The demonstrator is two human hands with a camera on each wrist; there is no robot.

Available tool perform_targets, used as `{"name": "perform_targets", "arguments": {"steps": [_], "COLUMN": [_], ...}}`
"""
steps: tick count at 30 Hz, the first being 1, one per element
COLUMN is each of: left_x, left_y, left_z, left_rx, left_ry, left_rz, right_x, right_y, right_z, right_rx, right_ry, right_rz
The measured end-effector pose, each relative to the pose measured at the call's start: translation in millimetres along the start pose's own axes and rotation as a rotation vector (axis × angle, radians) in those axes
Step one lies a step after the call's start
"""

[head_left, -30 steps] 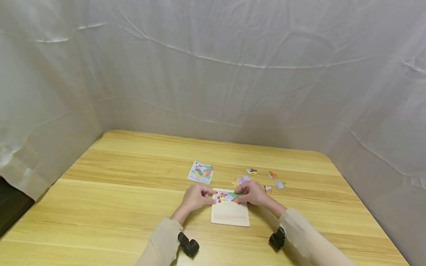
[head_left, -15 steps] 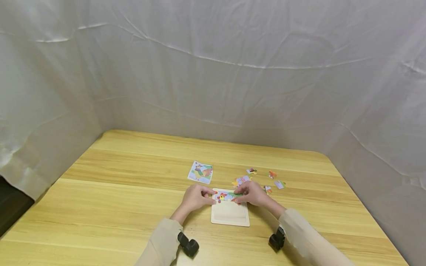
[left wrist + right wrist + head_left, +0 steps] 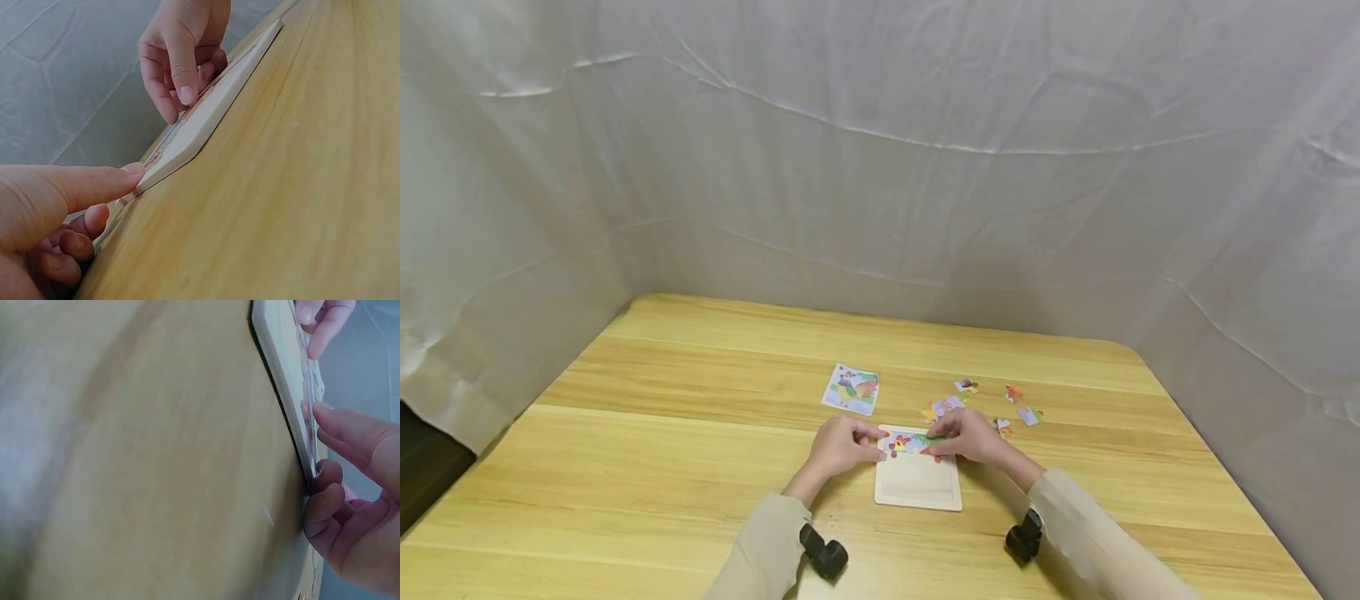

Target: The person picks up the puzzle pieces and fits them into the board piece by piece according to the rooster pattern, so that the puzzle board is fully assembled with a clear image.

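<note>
A shallow wooden puzzle tray (image 3: 917, 482) lies on the table in front of me. Across its far part runs a row of joined jigsaw pieces (image 3: 904, 443), with a red and yellow figure and green at the right. My left hand (image 3: 838, 446) holds the row's left end, thumb at the near side and index finger at the far side. At the right end my right hand (image 3: 973, 437) grips it the same way, partly covering it. In the left wrist view the left thumb (image 3: 106, 184) rests at the tray's edge, with the other fingers curled.
Behind the tray lies a square picture card (image 3: 852, 389). Several loose jigsaw pieces (image 3: 1030, 415) are scattered behind and right of it, with a pastel cluster of pieces (image 3: 946, 407) nearest. A grey-white curtain (image 3: 880, 208) hangs round the wooden table (image 3: 662, 467).
</note>
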State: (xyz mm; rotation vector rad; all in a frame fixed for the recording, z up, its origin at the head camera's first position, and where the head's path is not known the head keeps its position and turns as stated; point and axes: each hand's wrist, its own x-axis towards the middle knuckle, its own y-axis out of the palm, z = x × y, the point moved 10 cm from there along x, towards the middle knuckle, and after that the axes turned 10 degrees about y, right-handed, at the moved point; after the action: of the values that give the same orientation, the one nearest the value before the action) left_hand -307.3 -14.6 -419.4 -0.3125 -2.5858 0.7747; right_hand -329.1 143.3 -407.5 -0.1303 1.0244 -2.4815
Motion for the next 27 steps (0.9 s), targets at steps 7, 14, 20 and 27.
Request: {"name": "perform_targets", "arguments": {"steps": [7, 14, 20, 27], "left_x": [-0.5, -0.6, -0.7, -0.5], "left_y": [0.1, -0.3, -0.4, -0.8], "left_z": [-1.5, -1.6, -0.9, -0.8], "left_rx": [-0.017, -0.015, -0.011, -0.005], "left_ry": [-0.004, -0.001, -0.002, 0.008], "left_rz": [0.005, 0.004, 0.002, -0.002], "right_x": [1.9, 5.9, 8.9, 16.0], "right_y": [-16, -42, -59, -72], "right_z": [-11, -29, -46, -72], "right_rx": [0.096, 0.123, 0.145, 0.18], "right_ry": [0.069, 0.148, 0.218, 0.324], "right_rz": [-0.042, -0.133, -0.199, -0.272]}}
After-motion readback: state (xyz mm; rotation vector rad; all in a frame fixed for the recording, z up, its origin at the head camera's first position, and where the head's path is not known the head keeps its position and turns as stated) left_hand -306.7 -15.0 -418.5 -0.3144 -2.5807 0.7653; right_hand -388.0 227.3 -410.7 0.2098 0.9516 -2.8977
